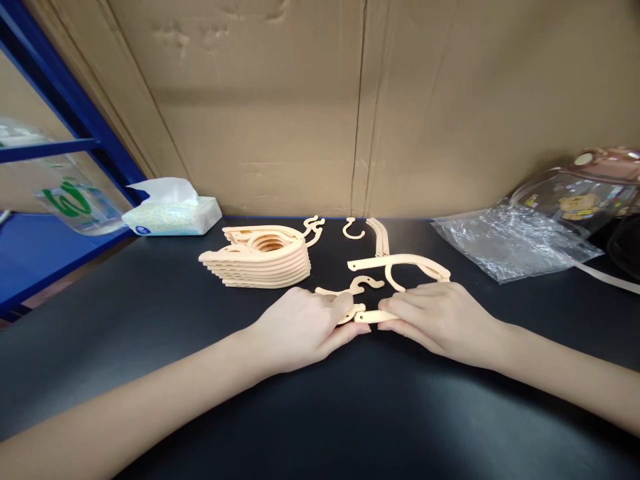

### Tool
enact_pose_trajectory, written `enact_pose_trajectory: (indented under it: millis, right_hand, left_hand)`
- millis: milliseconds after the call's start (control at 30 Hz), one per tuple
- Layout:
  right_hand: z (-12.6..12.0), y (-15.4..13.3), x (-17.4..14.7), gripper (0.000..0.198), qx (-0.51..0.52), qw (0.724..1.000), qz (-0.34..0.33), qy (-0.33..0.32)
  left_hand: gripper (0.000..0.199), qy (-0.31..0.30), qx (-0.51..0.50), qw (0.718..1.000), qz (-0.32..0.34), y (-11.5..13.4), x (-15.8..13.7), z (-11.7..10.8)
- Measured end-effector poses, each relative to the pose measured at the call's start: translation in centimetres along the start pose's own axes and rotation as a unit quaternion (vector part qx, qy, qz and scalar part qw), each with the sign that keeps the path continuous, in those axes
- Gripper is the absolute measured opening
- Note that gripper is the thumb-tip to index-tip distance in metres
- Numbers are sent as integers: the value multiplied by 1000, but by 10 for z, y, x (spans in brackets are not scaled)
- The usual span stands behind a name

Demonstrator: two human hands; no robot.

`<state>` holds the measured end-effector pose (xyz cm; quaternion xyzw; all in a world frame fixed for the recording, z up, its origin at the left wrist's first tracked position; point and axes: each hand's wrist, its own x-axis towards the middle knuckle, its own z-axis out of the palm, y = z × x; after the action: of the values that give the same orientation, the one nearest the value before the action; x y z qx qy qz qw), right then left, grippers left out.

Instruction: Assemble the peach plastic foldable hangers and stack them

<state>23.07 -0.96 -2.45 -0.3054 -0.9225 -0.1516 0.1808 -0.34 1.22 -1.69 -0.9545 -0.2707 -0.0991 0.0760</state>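
Where the two hands come nearly together over the black table (320,427), two pale cream plastic parts meet; take that spot as the centre of the dial. At 9 o'clock the left hand (306,327) pinches a short cream piece (351,313) between thumb and fingers, most of it hidden by the grip. At 3 o'clock the right hand (445,317) has its fingers closed around a straight cream piece (373,317), whose end, pierced by a small hole, points to 9 o'clock and overlaps or touches the left hand's part; which of the two, I cannot tell.

Just beyond, at 12 o'clock, lies a curved hook part (369,283); its link to the left hand's piece is unclear. At 1 o'clock a long arched arm (407,260) runs down behind the right hand; whether that hand touches it cannot be seen. Further out at 12 o'clock are a single loose hook (354,230) and several nested curved arms (379,237). At 10 o'clock sits a neat stack of folded hangers (255,267), and beyond it, a tissue pack (177,217) with one sheet pulled up. Crinkled clear plastic (515,240) lies at 2 o'clock, just before a transparent bag (580,203) printed with a bear.
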Motion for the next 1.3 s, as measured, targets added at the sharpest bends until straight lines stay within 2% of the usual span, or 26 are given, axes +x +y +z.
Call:
enact_pose_trajectory:
  millis: [133,267,700,1067,1300]
  right_hand:
    - [2,1,-2,35,-46,999,-21,18]
    - [0,1,-2,34,-37,999,-17,22]
    - [-2,-2,-2,32,16,1000,6,-12]
    - [3,0,-2,32,-23,1000,-10,17]
    - [-1,-2,-2,32,26,999,8,-19]
  left_hand:
    - [39,1,-28,1000,-4,-1,-1,2]
    - [40,6,-10,1000,5,0,-1,1]
    - [40,65,174,981,63,0,-1,-2]
    - [42,41,95,994,44,-1,-3,4]
    - [46,51,160,984,62,-1,-3,1]
